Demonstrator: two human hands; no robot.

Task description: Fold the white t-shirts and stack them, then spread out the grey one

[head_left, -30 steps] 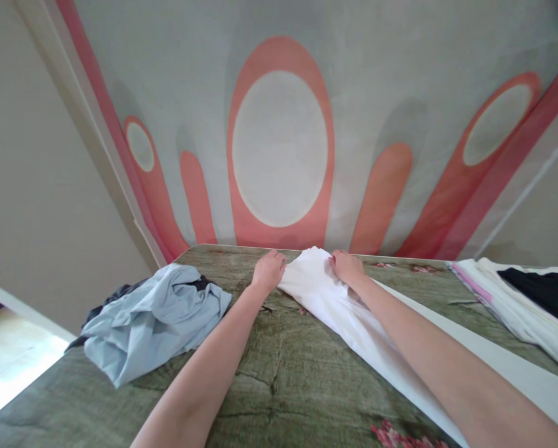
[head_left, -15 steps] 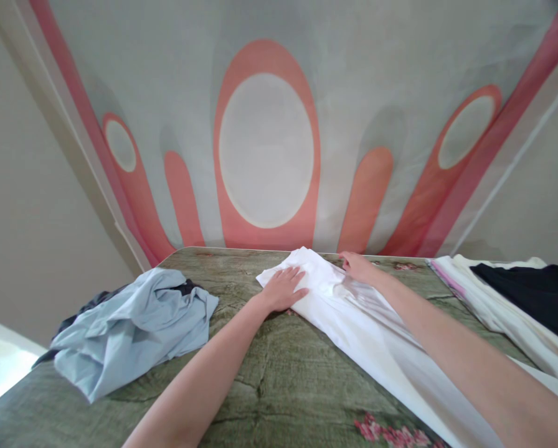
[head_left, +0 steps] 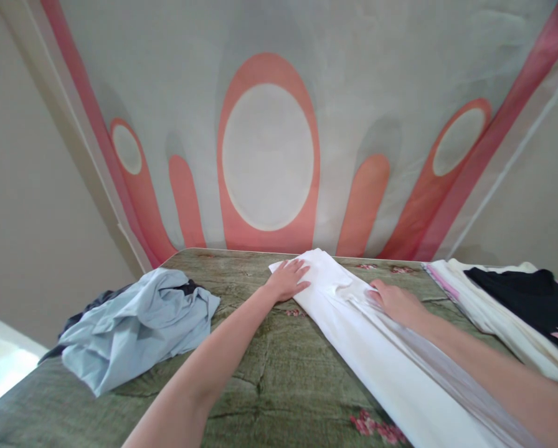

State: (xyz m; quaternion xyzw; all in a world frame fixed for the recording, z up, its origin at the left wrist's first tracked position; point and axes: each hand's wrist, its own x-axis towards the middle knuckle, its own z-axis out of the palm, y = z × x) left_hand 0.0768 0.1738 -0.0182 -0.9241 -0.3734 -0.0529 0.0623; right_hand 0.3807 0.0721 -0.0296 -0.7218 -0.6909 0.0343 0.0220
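A long white garment (head_left: 349, 320) lies folded lengthwise, running from the table's far edge toward me at the lower right. Its kind is not clear from what shows. Flat on its far left part rests my left hand (head_left: 288, 280), fingers spread. My right hand (head_left: 393, 302) is at the garment's right edge, its fingers curled in and pinching the cloth there. Small creases gather in the fabric between the two hands, and a thinner, greyish layer shows along the right side.
A crumpled light blue garment (head_left: 139, 330) lies at the left over a dark cloth (head_left: 92, 314). Folded white clothes (head_left: 494, 308) with a black garment (head_left: 526, 298) on top are at the right. The green table cover (head_left: 260, 386) has pink flowers; a patterned backdrop (head_left: 269, 155) stands behind.
My right hand has moved right and nearer along the garment's edge and now pinches the cloth. The garment's right side lies straighter. My left hand stays pressed on the far end.
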